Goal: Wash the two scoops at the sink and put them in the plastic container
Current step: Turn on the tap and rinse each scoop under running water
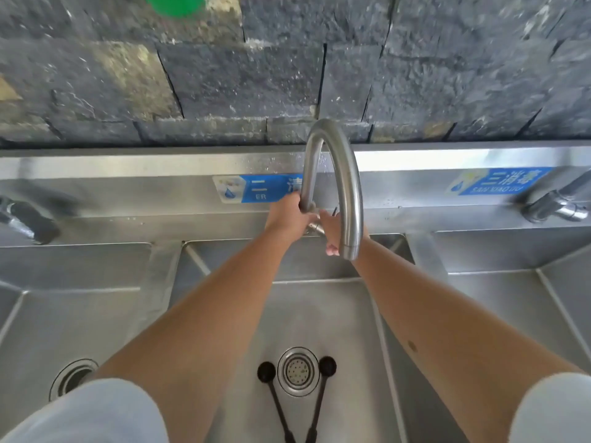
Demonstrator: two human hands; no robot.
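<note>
The two scoops [295, 401] lie untouched in the middle sink [319, 314], their round heads either side of the drain [298, 371] — so you look to be at the tap-opening step, no water visible yet. Your left hand [287, 214] grips the faucet [339, 187] upright; your right hand [331, 230] reaches its base valve, grip hidden — I cannot tell. Next, get water running, then pick up a scoop.

Commercial kitchen wash area, stainless multi-basin sink [166, 260], gooseneck tap [348, 187], blue numbered basin labels [265, 188], stone wall [224, 75]
</note>
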